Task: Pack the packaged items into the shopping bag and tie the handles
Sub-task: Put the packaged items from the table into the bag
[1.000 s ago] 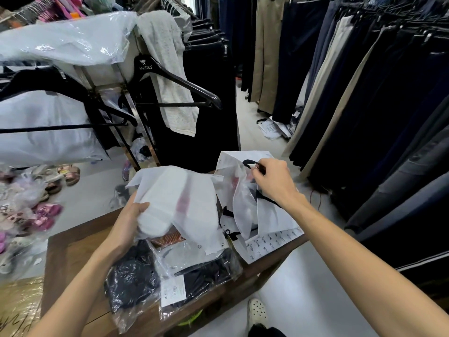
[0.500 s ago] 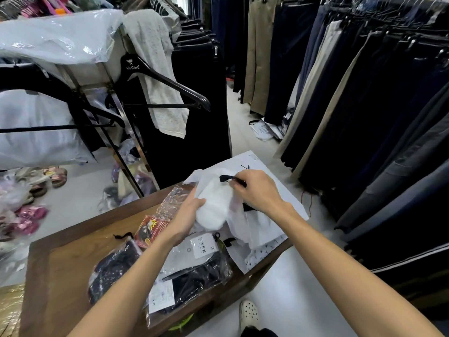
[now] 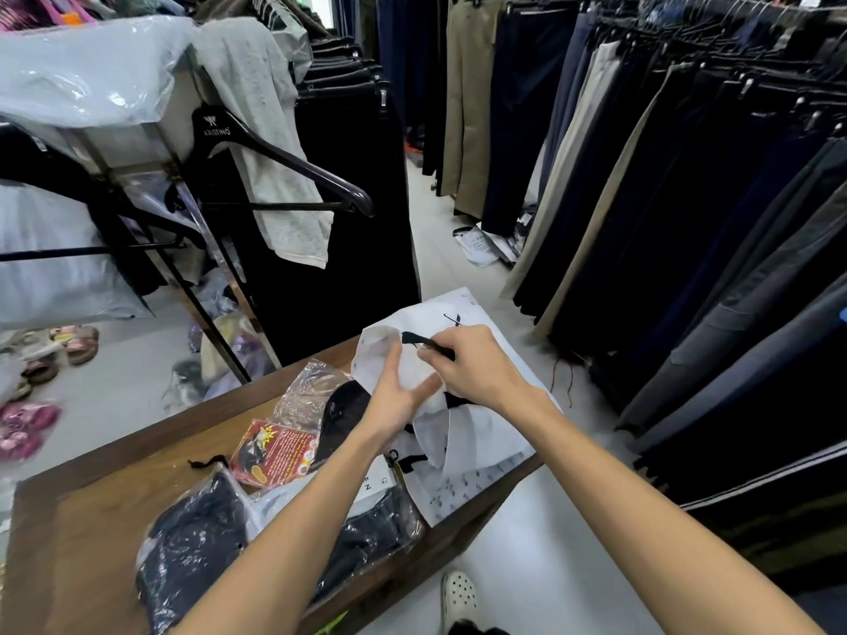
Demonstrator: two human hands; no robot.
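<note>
A white shopping bag with black handles lies on the right end of the wooden table. My right hand pinches one black handle at the bag's mouth and holds it up. With straight fingers, my left hand presses a white packaged item into the opening; most of that item is hidden by the bag. On the table lie a red-orange packet, a black item in clear plastic and two dark garments in clear bags.
Racks of hanging trousers line the right side of a narrow floor aisle. A rack with black hangers and a grey garment stands behind the table. Shoes in plastic lie on the floor at left. My foot is beside the table's near corner.
My left hand carried the white packaged item from over the pile rightward into the bag's mouth, uncovering the red-orange packet. My right hand kept its hold on the handle.
</note>
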